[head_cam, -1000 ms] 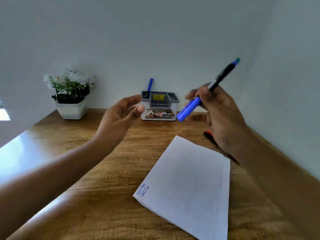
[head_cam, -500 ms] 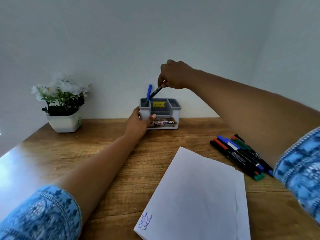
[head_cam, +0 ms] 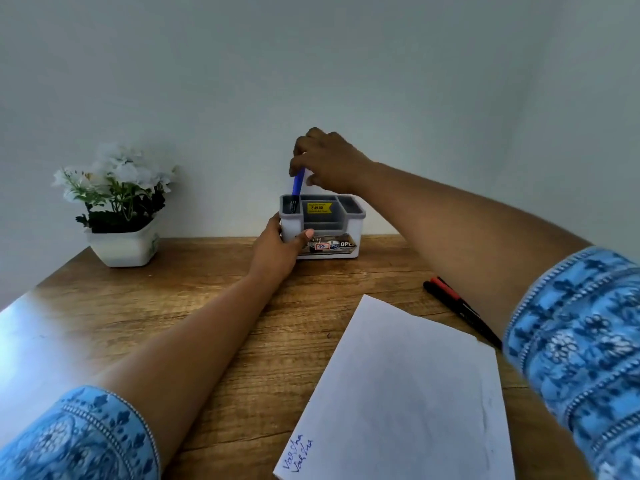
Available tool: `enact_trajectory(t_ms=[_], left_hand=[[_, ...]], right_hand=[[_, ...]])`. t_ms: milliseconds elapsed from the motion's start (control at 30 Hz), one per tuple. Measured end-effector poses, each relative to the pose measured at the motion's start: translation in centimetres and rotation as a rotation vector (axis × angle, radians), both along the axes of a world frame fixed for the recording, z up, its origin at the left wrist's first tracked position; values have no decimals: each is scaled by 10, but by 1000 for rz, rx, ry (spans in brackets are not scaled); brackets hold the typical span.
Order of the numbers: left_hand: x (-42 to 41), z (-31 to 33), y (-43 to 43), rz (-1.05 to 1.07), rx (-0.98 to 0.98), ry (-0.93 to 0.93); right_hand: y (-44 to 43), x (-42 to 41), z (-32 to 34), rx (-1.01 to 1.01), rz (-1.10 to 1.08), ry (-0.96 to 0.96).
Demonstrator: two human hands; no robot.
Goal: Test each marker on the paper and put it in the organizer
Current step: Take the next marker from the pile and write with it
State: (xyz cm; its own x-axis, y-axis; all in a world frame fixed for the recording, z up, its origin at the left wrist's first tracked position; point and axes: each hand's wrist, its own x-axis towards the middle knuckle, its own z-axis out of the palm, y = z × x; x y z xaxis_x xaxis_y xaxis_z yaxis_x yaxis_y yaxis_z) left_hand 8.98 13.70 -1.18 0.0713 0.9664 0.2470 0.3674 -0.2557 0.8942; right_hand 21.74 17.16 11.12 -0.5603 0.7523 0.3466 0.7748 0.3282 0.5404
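A white and grey organizer [head_cam: 350,215] stands at the back of the wooden desk [head_cam: 166,306]. My left hand [head_cam: 277,252] grips its front left corner. My right hand [head_cam: 330,161] hovers over the left compartment, its fingers pinching the top of a blue marker [head_cam: 298,183] that stands upright in that compartment. Something dark, blurred, also stands in that compartment. The white paper [head_cam: 401,375] lies in front, with blue handwriting at its near left corner. More markers [head_cam: 457,306], red and black, lie to the right of the paper, partly hidden by my right forearm.
A white pot of white flowers [head_cam: 119,209] stands at the back left, near the wall. The wall runs right behind the organizer. My blue patterned sleeves fill the lower corners.
My right hand has lowered the marker into the organizer's left compartment and sits closer over it. My left hand still holds the organizer. The view has shifted slightly nearer.
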Motion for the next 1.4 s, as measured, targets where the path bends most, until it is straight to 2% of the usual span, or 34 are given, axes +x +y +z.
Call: enact_trajectory(t_ms=[200, 333, 467, 533, 700, 800, 933, 1033, 1133, 1233, 1333, 1400], left_hand=[[-6, 2, -12, -28, -67, 56], [-17, 2, -35, -46, -166, 137], [-32, -7, -81, -77, -116, 475], [-41, -8, -105, -168, -80, 542], [-58, 6, -139, -598, -78, 542], [-63, 5, -137, -693, -38, 564], [-61, 1, -131, -764, 48, 763], [-59, -2, -130, -777, 135, 901], [-58, -5, -130, -775, 157, 947], [-58, -6, -130, -771, 152, 989], [-55, -5, -131, -721, 74, 908], [-55, -3, -132, -636, -12, 714]], right_hand=[[-77, 38, -8, 13, -97, 387], [-146, 71, -32, -182, -315, 545], [-187, 102, -56, -274, -544, 618], [-198, 109, -63, -302, -597, 621], [-203, 113, -80, -394, -690, 585], [-201, 114, -84, -418, -705, 604], [-201, 107, -86, -460, -653, 605], [-202, 96, -89, -419, -549, 656], [-211, 79, -83, -368, -331, 756], [-220, 63, -76, -379, -103, 675], [-223, 53, -77, -397, 10, 566], [-223, 50, -79, -395, 64, 531]])
